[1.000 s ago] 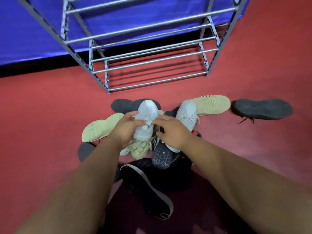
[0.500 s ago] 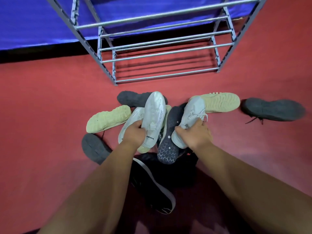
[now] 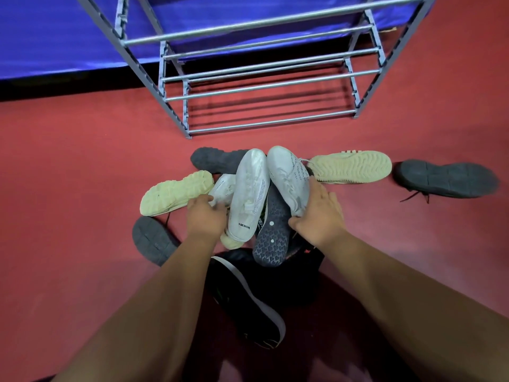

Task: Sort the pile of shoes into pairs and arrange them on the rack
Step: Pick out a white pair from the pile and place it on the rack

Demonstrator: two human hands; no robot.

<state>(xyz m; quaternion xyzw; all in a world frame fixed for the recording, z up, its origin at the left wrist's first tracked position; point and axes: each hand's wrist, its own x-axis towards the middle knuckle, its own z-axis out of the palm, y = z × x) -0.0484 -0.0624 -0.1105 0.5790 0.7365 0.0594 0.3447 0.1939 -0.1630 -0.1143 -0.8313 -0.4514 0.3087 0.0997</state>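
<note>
Left hand (image 3: 205, 216) grips the white sneaker with DESIGN print (image 3: 249, 194) at its heel end. Its fingers (image 3: 209, 199) curl in against the shoe's left side, and the thumb is hidden. That sneaker points away from the fingers, toe toward the rack (image 3: 275, 78), and is tipped so the printed side faces up.

Right hand (image 3: 319, 213) holds the laced white sneaker (image 3: 287, 175) by the heel. Its fingers (image 3: 323, 190) lie over the shoe's right side with the thumb tucked under the near edge. The toe points away from the fingers and leans left. The 2 white sneakers sit side by side between the 2 hands, toes almost touching.

A 3rd white shoe (image 3: 223, 188) lies just past the left fingers, partly under the DESIGN sneaker. A dark patterned sole (image 3: 272, 238) lies between the 2 wrists, under both held shoes.

- Cream-soled shoe (image 3: 176, 193): sole up, left of the left fingers.
- 2nd cream-soled shoe (image 3: 352, 166): sole up, just beyond the right fingers.
- Dark grey shoe (image 3: 217, 159): behind the held toes.
- Grey sole (image 3: 154, 241): left of the left wrist.
- Black sneaker with white midsole (image 3: 248, 299): between the forearms, nearest the camera.
- Lone dark grey shoe (image 3: 446, 179): well to the right of the right hand, apart from the pile.

The metal rack stands on the red floor (image 3: 68, 175) beyond the pile. No shoes show on its visible bars. A blue sheet (image 3: 55, 37) is behind it.
</note>
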